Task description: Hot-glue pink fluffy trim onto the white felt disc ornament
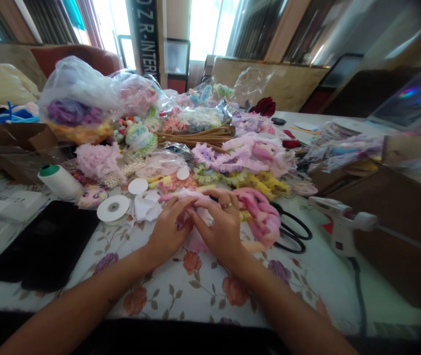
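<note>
1. Nearest us, both forearms run off the bottom edge, over a counter [166, 291] spread with a floral cloth.
2. Our left hand [169, 229] and right hand [222, 224], the latter ringed, meet fingertip to fingertip over soft pink material [197, 241]. It lies between and beneath them, mostly hidden by the fingers; we cannot tell whether either grip is clamped on it.
3. Just right, we see a thick, plush pink coil [260, 217] overlapping black-handled scissors [294, 234], whose blades are hidden. Farther right is a white glue gun [338, 217].
4. On the left are a glossy black slab [48, 246], a flat white spool [113, 214] and a cone of white thread [60, 182].
5. Behind lie thin brown sticks [195, 133] and crinkled clear bags [77, 79], blurring what they contain.
6. Farthest, on a dark banner [146, 39], we read "R-INTER" sideways; the rest is cut off or unclear.
</note>
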`<state>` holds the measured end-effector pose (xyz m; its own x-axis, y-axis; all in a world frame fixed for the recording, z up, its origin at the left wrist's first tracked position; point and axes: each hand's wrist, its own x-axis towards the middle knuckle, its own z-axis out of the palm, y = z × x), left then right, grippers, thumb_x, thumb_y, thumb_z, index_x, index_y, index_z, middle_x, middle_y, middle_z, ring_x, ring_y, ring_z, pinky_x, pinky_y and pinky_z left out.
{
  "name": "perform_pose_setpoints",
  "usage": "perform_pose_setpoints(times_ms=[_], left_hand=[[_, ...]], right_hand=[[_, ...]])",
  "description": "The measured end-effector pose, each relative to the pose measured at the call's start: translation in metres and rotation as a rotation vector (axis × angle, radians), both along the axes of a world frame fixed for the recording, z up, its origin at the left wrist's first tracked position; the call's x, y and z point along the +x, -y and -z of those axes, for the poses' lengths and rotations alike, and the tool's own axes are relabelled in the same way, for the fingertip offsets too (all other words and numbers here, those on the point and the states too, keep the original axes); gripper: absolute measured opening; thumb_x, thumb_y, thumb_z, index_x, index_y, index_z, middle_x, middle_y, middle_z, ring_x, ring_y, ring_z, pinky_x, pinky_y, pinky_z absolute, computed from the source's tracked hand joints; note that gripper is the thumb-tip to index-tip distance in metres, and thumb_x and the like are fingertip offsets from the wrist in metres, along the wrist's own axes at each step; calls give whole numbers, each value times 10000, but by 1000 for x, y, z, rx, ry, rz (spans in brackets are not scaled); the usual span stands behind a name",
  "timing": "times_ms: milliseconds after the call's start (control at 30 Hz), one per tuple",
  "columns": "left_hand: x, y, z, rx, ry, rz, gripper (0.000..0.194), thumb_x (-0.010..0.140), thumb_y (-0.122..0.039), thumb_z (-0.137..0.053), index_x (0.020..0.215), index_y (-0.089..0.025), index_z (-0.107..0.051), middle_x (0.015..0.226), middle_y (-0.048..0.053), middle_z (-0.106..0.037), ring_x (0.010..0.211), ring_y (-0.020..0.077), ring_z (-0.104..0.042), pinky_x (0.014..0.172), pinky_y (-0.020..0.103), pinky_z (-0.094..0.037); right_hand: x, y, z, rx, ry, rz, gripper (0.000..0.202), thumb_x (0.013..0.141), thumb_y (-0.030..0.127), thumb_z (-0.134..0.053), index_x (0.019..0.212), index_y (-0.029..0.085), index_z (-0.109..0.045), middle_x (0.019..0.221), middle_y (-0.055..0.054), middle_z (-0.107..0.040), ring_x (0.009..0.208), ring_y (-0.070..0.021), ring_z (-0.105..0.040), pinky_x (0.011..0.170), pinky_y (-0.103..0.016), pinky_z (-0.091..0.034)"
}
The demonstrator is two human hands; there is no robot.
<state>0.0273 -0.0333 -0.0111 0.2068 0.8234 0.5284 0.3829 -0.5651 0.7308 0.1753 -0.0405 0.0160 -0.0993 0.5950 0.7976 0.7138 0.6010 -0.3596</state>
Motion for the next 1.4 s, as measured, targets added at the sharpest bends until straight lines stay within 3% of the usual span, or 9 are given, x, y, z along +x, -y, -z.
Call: perform_pose_setpoints(times_ms=[433,633,767,833,1000,1100,1233,1300,1400], left_hand=[[1,0,3,56,22,-29,438,818,-123,-584,1239,-248,-581,1225,66,-647,1173,229,-585,1043,400,-456],[-6,-5,1,-78,118,-26,428,810,-211,-641,1230,-232,-564,1250,67,-630,1180,239,-566,1055,396,-421],[-11,-14,-4,-255,260,-78,477,762,-198,-673,1225,-227,-564,1254,54,-601,1159,232,-557,1028,360,-416],[-13,-19,-5,-267,341,-89,472,746,-189,-680,1204,-219,-567,1235,50,-589,1150,222,-548,1014,335,-412],[-16,-27,-8,-412,593,-32,552,679,-196,-735,1175,-222,-494,1086,31,-585,970,180,-576,830,276,-474],[-16,-27,-9,-473,693,52,541,675,-193,-748,1132,-242,-464,1029,3,-568,876,144,-568,755,241,-480],[-15,-25,-8,-439,668,151,467,693,-186,-761,1085,-243,-513,1016,-6,-556,877,130,-553,758,221,-480],[-15,-24,-6,-418,628,181,419,707,-190,-765,1077,-231,-575,1049,7,-567,923,140,-555,785,221,-483],[-15,-23,-2,-434,596,219,395,727,-202,-766,1104,-217,-648,1127,41,-599,996,167,-571,838,244,-493]], right_hand=[[-12,0,4,-39,-74,5,101,849,197,-601,775,244,-651,1115,-66,-650,1100,-267,-567,945,-469,-456],[-12,22,0,149,57,-196,128,822,134,-641,790,258,-638,1057,-43,-677,1054,-224,-590,917,-403,-528],[-12,42,5,452,392,-486,154,833,170,-663,744,295,-678,1055,38,-716,1038,-147,-612,881,-264,-557],[-12,45,8,483,431,-579,153,833,151,-652,743,268,-693,1019,32,-735,1009,-138,-633,851,-243,-566],[-8,34,5,139,73,-555,132,847,228,-622,725,192,-656,929,-76,-750,880,-211,-672,760,-368,-572],[4,21,2,-89,-142,-391,157,831,159,-632,686,218,-617,933,-52,-740,844,-190,-674,791,-360,-548],[21,1,7,-270,-292,-164,47,821,233,-674,778,213,-672,1064,-90,-702,1004,-240,-657,905,-400,-504],[26,-5,11,-318,-343,-123,103,848,252,-645,757,209,-668,1076,-89,-692,1032,-238,-643,929,-396,-483],[26,-9,16,-366,-385,-134,195,843,291,-656,1021,212,-666,1170,-96,-654,1088,-236,-609,917,-373,-479]])
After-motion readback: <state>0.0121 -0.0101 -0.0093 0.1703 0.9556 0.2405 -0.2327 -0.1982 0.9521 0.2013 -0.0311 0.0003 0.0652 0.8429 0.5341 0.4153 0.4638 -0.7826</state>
